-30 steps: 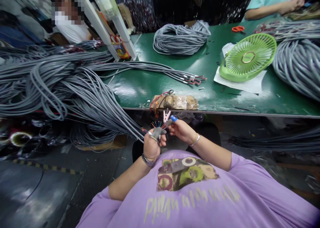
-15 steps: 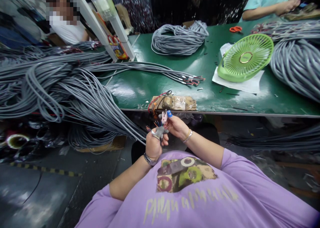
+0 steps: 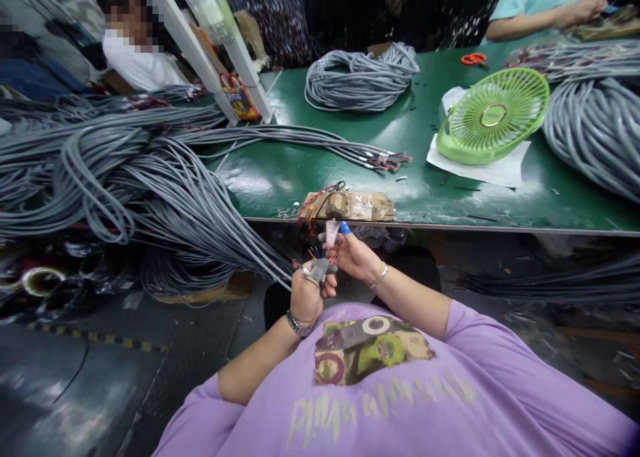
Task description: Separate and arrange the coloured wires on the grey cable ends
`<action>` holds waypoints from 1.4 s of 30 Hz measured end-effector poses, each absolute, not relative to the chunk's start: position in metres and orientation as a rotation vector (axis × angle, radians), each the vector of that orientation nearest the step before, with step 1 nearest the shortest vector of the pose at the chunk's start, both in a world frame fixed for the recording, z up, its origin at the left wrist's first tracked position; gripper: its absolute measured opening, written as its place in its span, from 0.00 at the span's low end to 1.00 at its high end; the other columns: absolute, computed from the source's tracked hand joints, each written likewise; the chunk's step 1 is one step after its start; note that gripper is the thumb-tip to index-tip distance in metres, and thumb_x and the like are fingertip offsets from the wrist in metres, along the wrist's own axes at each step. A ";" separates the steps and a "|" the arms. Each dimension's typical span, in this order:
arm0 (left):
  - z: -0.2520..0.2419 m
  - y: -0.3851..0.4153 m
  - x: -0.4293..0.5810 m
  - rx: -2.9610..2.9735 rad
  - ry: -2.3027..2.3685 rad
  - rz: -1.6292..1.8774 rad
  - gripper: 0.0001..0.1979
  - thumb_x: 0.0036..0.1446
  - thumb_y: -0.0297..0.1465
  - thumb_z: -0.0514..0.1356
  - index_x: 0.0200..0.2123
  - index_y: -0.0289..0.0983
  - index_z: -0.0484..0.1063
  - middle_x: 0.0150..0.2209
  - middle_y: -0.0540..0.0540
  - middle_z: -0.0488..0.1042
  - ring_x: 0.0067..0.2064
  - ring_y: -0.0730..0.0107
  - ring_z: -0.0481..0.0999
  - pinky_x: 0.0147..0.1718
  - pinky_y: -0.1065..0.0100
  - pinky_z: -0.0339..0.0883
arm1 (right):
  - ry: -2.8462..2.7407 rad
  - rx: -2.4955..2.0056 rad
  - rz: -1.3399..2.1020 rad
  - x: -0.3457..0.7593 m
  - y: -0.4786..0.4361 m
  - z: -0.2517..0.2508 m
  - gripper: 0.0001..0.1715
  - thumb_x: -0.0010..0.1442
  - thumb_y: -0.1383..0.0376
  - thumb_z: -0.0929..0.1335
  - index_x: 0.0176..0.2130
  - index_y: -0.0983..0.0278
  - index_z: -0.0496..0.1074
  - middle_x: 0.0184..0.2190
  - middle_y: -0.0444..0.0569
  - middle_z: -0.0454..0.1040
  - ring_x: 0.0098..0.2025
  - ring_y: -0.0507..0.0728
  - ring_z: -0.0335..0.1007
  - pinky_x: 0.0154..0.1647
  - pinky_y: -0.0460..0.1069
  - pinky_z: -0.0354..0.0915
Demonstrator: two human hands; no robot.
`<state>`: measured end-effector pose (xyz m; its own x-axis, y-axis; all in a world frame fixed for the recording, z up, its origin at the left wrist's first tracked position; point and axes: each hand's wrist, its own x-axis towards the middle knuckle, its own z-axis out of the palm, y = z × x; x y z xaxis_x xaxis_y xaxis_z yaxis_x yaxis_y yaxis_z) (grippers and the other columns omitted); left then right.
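Observation:
My left hand (image 3: 306,297) is closed around the end of a grey cable, its thumb in a grey cover. Thin coloured wires (image 3: 318,251) fan out above that thumb. Grey cables (image 3: 265,260) run down from the left towards this hand. My right hand (image 3: 357,257) is close beside it, with a blue cover on one fingertip and a pale pink wrap on another. Its fingers are bent in at the wires and seem to pinch some of them; the exact contact is too small to make out.
A wooden block (image 3: 367,205) with red and black leads lies at the edge of the green table (image 3: 280,183). Behind are cable ends (image 3: 385,160), a coiled cable bundle (image 3: 350,83), a green fan (image 3: 493,117) and orange scissors (image 3: 473,59). Two other people sit across.
My right hand's fingers have shifted slightly, and the pink-wrapped finger now stands more upright above the wires. My left hand keeps its grip. The view has moved slightly.

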<state>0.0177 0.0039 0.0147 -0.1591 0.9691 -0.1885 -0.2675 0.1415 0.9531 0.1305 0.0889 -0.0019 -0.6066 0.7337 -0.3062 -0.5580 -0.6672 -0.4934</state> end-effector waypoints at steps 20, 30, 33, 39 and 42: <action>0.020 0.011 0.020 0.810 1.211 1.347 0.15 0.53 0.42 0.60 0.27 0.34 0.71 0.17 0.52 0.70 0.14 0.79 0.65 0.12 0.76 0.53 | -0.766 -0.814 1.785 0.122 0.089 -0.004 0.31 0.45 0.40 0.71 0.25 0.65 0.71 0.20 0.43 0.67 0.22 0.49 0.57 0.23 0.45 0.56; 0.016 0.014 0.022 0.786 1.220 1.329 0.15 0.51 0.42 0.61 0.27 0.34 0.70 0.17 0.52 0.70 0.14 0.80 0.65 0.12 0.77 0.52 | -0.410 -0.676 2.061 0.117 0.097 -0.001 0.25 0.52 0.46 0.71 0.29 0.66 0.73 0.23 0.44 0.71 0.23 0.48 0.62 0.26 0.44 0.62; 0.015 0.013 0.022 0.789 1.223 1.325 0.15 0.51 0.42 0.62 0.27 0.34 0.69 0.17 0.52 0.70 0.14 0.80 0.65 0.12 0.77 0.52 | -0.414 -0.662 2.091 0.119 0.095 0.000 0.26 0.54 0.44 0.69 0.31 0.66 0.74 0.24 0.45 0.71 0.23 0.48 0.62 0.26 0.44 0.61; 0.016 0.007 0.018 0.816 1.216 1.328 0.15 0.52 0.42 0.61 0.27 0.35 0.70 0.17 0.52 0.70 0.14 0.80 0.65 0.12 0.76 0.53 | -0.443 -0.608 2.262 0.129 0.092 -0.001 0.33 0.58 0.40 0.62 0.36 0.66 0.74 0.28 0.48 0.73 0.24 0.50 0.63 0.27 0.46 0.63; 0.015 0.005 0.015 0.833 1.220 1.333 0.15 0.51 0.42 0.61 0.27 0.35 0.70 0.18 0.51 0.71 0.14 0.79 0.66 0.12 0.76 0.54 | -0.505 -0.600 2.307 0.137 0.089 -0.001 0.34 0.58 0.39 0.61 0.38 0.66 0.74 0.30 0.49 0.73 0.27 0.51 0.65 0.29 0.46 0.63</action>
